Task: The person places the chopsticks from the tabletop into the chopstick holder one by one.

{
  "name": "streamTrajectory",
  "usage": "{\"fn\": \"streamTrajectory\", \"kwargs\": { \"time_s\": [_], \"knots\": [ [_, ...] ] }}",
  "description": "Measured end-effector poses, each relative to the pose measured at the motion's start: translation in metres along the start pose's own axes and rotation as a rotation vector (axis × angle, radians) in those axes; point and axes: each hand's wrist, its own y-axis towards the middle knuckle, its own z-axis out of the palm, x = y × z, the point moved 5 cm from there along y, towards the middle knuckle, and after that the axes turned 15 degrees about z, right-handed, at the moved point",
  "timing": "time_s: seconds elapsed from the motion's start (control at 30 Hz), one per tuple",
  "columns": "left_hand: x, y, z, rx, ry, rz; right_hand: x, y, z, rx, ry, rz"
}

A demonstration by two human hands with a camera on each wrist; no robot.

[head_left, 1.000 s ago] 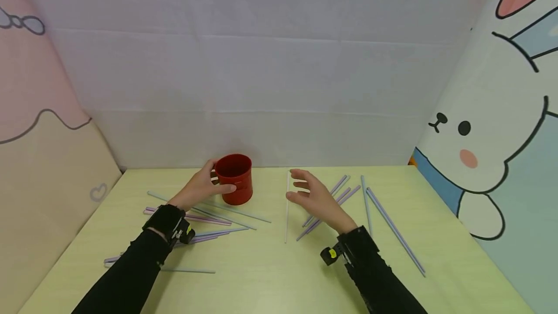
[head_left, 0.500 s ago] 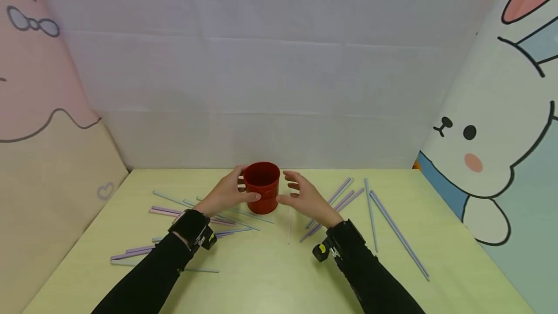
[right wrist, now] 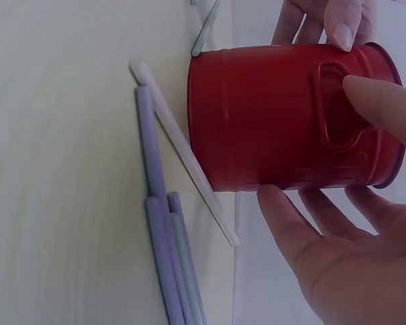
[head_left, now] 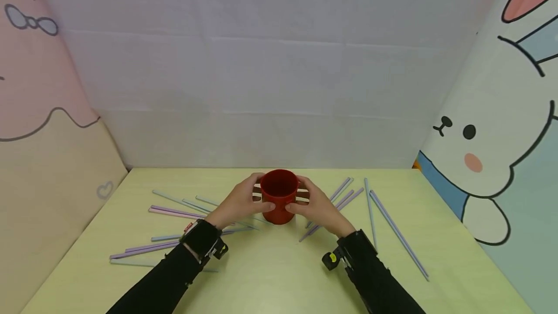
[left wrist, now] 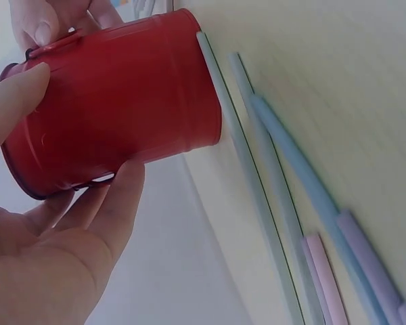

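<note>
I see the pale green desk filling the lower view, walled in by cartoon panels. On it, near the middle and toward the far edge, stands the red cup, upright with its open mouth up. My left hand curls round the cup's left side, thumb on the near face and fingers behind; my right hand wraps the right side the same way, thumb by the cup's small handle. Both hands grip the cup between them. A scatter of blue and purple straws lies toward the desk's left edge, and another bunch of straws toward the right edge. One white straw touches the cup's base.
</note>
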Motion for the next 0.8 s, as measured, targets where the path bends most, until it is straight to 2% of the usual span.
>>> {"fn": "streamTrajectory", "kwargs": {
  "time_s": [0.2,0.5,0.7,0.8],
  "knots": [
    [-0.008,-0.004,0.009,-0.014,0.003,-0.009,-0.002,-0.009,-0.002,-0.016,-0.014,-0.009],
    [-0.011,-0.006,0.020,-0.042,0.065,-0.009,-0.003,-0.020,-0.005,-0.014,-0.041,-0.027],
    [-0.015,-0.007,0.020,-0.031,0.115,0.010,-0.005,-0.022,-0.009,0.003,-0.054,-0.024],
    [-0.016,-0.010,0.015,-0.025,0.154,-0.005,-0.004,-0.025,-0.018,-0.022,-0.109,-0.023]
  ]
}}
